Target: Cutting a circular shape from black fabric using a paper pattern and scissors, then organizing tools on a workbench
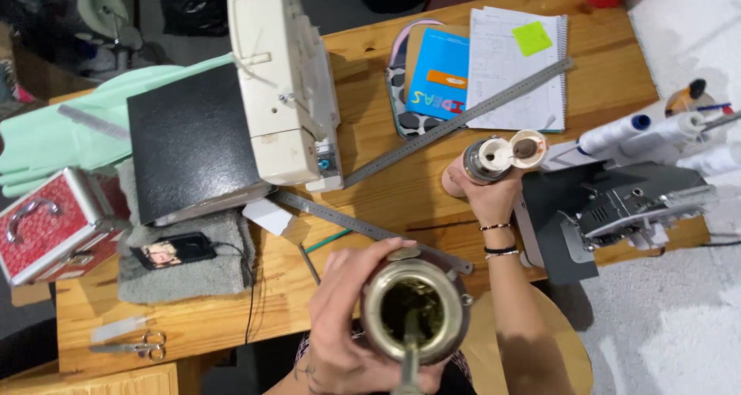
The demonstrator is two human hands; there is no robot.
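Metal catches the light nearest the camera: a round mate cup [415,312] with a steel rim, dark wet herb inside and a metal straw [409,360] rising toward the lens. The left hand [347,325] wraps its side, fingers curled tight around the wall. The cup looks rigid and moderately weighty, its polished rim likely slick, so a grasp around the body seems safer than one at the lip (a tilt could spill the contents). Its base and lower half are hidden behind the rim and the hand.

Beyond the cup and slightly right, the right hand [486,198] closes around a thermos [488,162] standing on the wooden table [386,187], its flip lid [528,148] swung open. The flask probably is heavy if full, stiff and smooth; mid-body is the natural hold. How much it contains cannot be seen.

Farther from the cup, two steel rulers [455,125] lie crossed, a white sewing machine [282,79] stands up-left, and a second machine [617,206] sits right, partly cut off. Small scissors [143,346] lie far left of the cup.
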